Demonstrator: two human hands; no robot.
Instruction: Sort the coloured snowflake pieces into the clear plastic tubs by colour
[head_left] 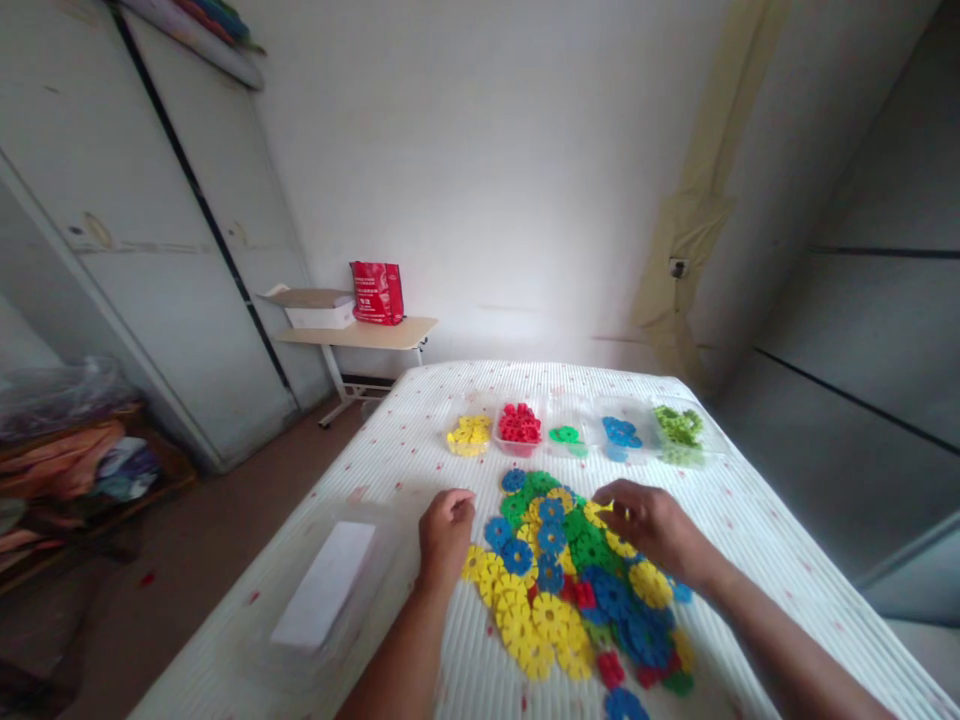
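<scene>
A heap of flat plastic snowflake discs in yellow, blue, green and red lies on the white bed cover. My left hand rests at the heap's left edge with its fingers curled into a loose fist; nothing shows in it. My right hand lies on the heap's right side, fingertips pinched at a yellow disc. Behind the heap stand clear tubs in a row: yellow discs, red discs, dark green discs, blue discs and light green discs.
A clear lid or tray with a white sheet lies left of my left arm. Beyond the bed, a small side table carries a red bag and a box. A grey wardrobe and a cluttered shelf stand at left.
</scene>
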